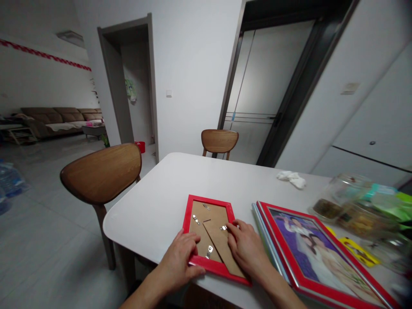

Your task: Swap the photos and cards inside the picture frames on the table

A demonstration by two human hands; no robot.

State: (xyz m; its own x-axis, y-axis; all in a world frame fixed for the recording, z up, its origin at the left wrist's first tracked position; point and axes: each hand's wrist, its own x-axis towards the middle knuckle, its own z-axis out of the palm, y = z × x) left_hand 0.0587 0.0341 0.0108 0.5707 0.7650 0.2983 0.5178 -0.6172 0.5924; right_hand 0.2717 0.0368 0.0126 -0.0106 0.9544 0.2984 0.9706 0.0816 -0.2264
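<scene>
A red picture frame (212, 268) lies face down on the white table, with its brown backing board (201, 240) and folded easel stand (222, 244) showing. Small metal turn clips (209, 251) sit around the board's edges. My left hand (180, 257) grips the frame's lower left corner, its fingers over the left side and its thumb along the bottom edge. Curled over the right side, my right hand (246, 246) has its fingertips at the right-hand metal clip (223, 228). The hand partly covers the frame's right edge and the stand.
Right of my hands, a larger red frame with a wedding photo (315, 249) lies stacked on other frames. Beyond it are clear containers of food (363, 219) and a yellow packet (358, 252). A crumpled tissue (291, 178) lies farther back. Wooden chairs (103, 174) stand around the table (154, 197).
</scene>
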